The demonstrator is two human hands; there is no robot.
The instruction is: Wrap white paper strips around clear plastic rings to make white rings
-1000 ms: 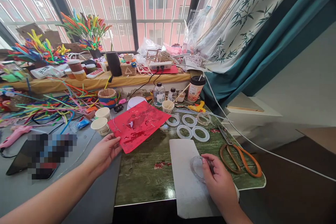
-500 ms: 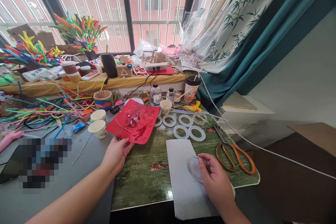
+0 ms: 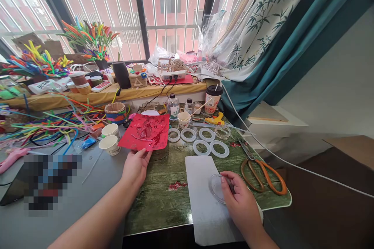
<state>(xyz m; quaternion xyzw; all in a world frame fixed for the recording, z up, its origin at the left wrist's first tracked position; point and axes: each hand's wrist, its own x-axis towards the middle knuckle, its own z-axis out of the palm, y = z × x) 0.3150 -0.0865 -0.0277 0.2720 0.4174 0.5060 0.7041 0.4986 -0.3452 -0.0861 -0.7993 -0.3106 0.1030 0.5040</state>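
My left hand [image 3: 136, 167] is closed on the near edge of a red sheet [image 3: 146, 132], whose top carries glossy, clear-looking smears and a lump. Under my right hand [image 3: 241, 198] lies a white-grey sheet [image 3: 201, 210]; the thumb and fingers pinch the rim of a clear round disc [image 3: 216, 188] above it. Several translucent white rings [image 3: 219, 149] rest on the green wood-patterned mat [image 3: 157, 202] beyond the white-grey sheet. Scissors with orange-brown handles [image 3: 273, 177] lie right of my right hand.
Paper cups [image 3: 108, 146] stand left of the red sheet. Behind the rings are a cup with a stick [image 3: 184, 120], a clear bottle [image 3: 173, 107], a yellow glue gun [image 3: 214, 119] and a lidded drink cup [image 3: 213, 99]. Colourful pipe cleaners [image 3: 58, 124] cover the left back.
The red sheet in my left hand has moved away from me and slightly left, lying flatter, and uncovers more of the leftmost ring. My right hand and the disc are nearly unmoved.
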